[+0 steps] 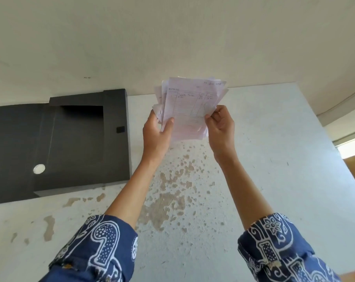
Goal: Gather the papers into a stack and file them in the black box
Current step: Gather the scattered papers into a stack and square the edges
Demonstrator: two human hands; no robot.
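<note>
I hold a loose, fanned stack of pale pink papers [189, 107] upright above the far middle of the table. My left hand [157, 132] pinches the stack's lower left edge, thumb on the front sheet. My right hand [220, 124] grips its lower right edge. The top sheet is a handwritten form with ruled columns. The black box [79, 143] lies open on the table's left side, its lid flap [12, 151] spread flat further left. The box's inside looks empty. The stack is well to the right of the box and apart from it.
The table [264, 159] is pale grey with brown patches of worn paint in the middle. A white wall [172, 37] rises right behind the table and box. The table's right edge runs diagonally past my right arm. A round white ring [39, 169] marks the box spine.
</note>
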